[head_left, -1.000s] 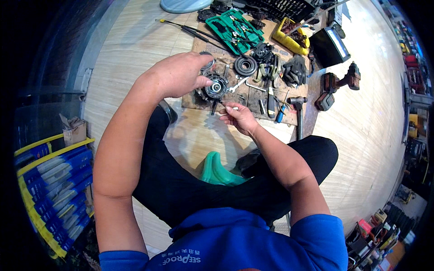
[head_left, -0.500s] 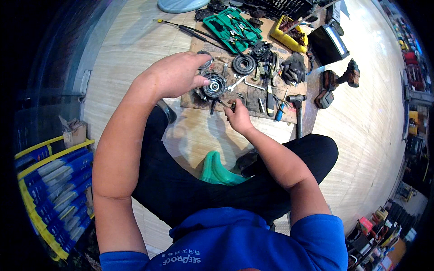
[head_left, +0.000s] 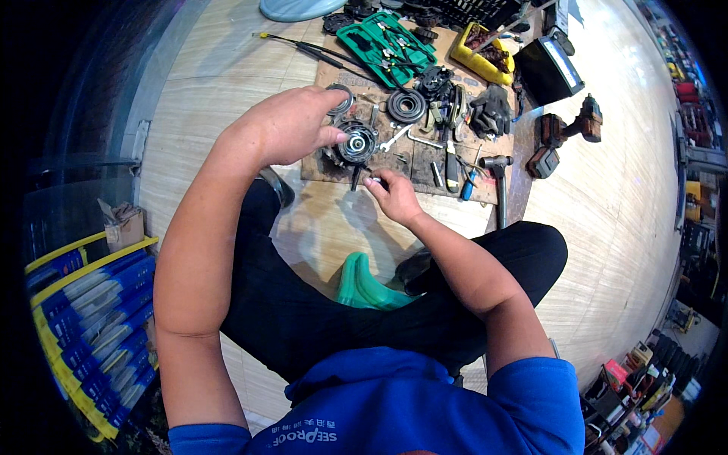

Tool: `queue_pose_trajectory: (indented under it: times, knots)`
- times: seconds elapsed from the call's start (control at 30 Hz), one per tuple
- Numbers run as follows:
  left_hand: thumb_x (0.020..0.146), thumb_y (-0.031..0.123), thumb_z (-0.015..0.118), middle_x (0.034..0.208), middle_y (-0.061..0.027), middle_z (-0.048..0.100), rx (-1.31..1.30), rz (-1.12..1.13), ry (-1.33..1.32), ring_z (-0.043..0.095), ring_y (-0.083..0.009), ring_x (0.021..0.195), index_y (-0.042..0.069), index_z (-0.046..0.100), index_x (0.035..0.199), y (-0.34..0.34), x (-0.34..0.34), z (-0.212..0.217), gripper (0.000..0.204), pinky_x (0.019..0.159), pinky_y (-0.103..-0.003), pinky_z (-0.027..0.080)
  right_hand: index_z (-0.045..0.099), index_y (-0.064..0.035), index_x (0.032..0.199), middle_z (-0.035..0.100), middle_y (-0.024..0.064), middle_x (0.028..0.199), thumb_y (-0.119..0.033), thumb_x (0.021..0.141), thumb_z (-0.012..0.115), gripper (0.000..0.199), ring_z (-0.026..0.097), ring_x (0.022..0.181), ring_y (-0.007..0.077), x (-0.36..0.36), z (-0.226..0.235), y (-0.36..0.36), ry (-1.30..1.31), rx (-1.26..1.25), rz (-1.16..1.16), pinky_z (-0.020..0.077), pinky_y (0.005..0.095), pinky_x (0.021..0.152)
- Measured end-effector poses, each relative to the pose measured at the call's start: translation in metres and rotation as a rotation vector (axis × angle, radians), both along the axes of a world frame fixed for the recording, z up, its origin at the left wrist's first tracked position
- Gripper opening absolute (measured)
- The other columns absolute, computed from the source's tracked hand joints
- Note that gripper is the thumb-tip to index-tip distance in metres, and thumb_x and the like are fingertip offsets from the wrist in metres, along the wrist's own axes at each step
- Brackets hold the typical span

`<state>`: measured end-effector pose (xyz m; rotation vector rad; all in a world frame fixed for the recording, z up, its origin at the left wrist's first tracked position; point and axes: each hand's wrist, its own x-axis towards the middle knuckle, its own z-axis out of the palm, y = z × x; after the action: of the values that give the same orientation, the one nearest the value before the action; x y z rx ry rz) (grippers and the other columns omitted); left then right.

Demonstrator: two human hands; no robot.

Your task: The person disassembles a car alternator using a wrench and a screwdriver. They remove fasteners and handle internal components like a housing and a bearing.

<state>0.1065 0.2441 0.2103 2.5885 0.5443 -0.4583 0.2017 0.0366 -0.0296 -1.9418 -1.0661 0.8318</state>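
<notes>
A round, dark metal machine part (head_left: 356,144) with a shiny hub in its middle sits on the work board. My left hand (head_left: 284,125) grips it from the left, its thumb at the hub's edge. That hand's fingertips reach over a metal ring (head_left: 341,98) just behind; some of its fingers are hidden. Close to the part's near right side, my right hand (head_left: 394,197) pinches something small between thumb and curled fingers, too small to make out. A short dark rod (head_left: 356,179) juts toward me under the part. A grooved black pulley (head_left: 406,106) and a wrench (head_left: 394,139) lie right of it.
The stained board (head_left: 326,168) also carries a green tool case (head_left: 387,49), a yellow tub (head_left: 481,54), black gloves (head_left: 491,112), a screwdriver (head_left: 469,183) and a hammer (head_left: 498,171). Further right are a black battery (head_left: 547,72) and a cordless impact driver (head_left: 584,125).
My right hand has moved slightly left and down, nearer the machine part's near edge. My left hand keeps its place on the part. The whole view has shifted a little.
</notes>
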Motion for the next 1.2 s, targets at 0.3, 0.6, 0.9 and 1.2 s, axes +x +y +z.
queue_pose_trajectory:
  times: [0.3,0.6,0.9,1.2]
  knots:
    - [0.089,0.028,0.069,0.131,-0.0225,0.057,0.001,-0.019,-0.006,0.054,-0.039,0.121,0.004,0.05,0.137,0.001,-0.001,-0.002,0.058,0.103,-0.043,0.045,0.056,-0.0023,0.131,0.059,0.0233,0.102,-0.018,0.084,0.064,0.05,0.06,0.097,0.0393,0.0,-0.005,-0.005,0.007,0.009,0.114,0.0486,0.0422,0.088]
    - [0.089,0.028,0.069,0.132,-0.0228,0.056,0.011,-0.01,-0.006,0.054,-0.0388,0.122,0.004,0.05,0.138,0.0,0.0,-0.003,0.058,0.104,-0.042,0.044,0.053,-0.0014,0.131,0.065,0.0119,0.104,-0.006,0.094,0.06,0.038,0.066,0.091,0.0203,0.002,-0.028,-0.002,0.541,0.022,-0.114,0.0526,0.0321,0.076]
    - [0.089,0.028,0.069,0.133,-0.0229,0.056,0.008,-0.017,-0.029,0.053,-0.0388,0.123,0.003,0.049,0.138,0.003,-0.003,-0.008,0.058,0.105,-0.043,0.043,0.056,-0.0053,0.129,0.067,0.007,0.097,-0.018,0.098,0.061,0.034,0.067,0.081,0.0162,0.012,-0.023,-0.003,1.237,-0.02,-0.227,0.0552,0.028,0.069]
    - [0.089,0.027,0.069,0.133,-0.0226,0.056,0.0,-0.022,-0.035,0.052,-0.0385,0.124,0.003,0.049,0.138,0.002,-0.002,-0.009,0.058,0.105,-0.042,0.043,0.06,-0.0047,0.1,0.065,0.0064,0.081,-0.024,0.099,0.059,0.02,0.064,0.067,0.0134,0.007,-0.029,0.005,0.827,-0.117,-0.187,0.0528,0.0274,0.062]
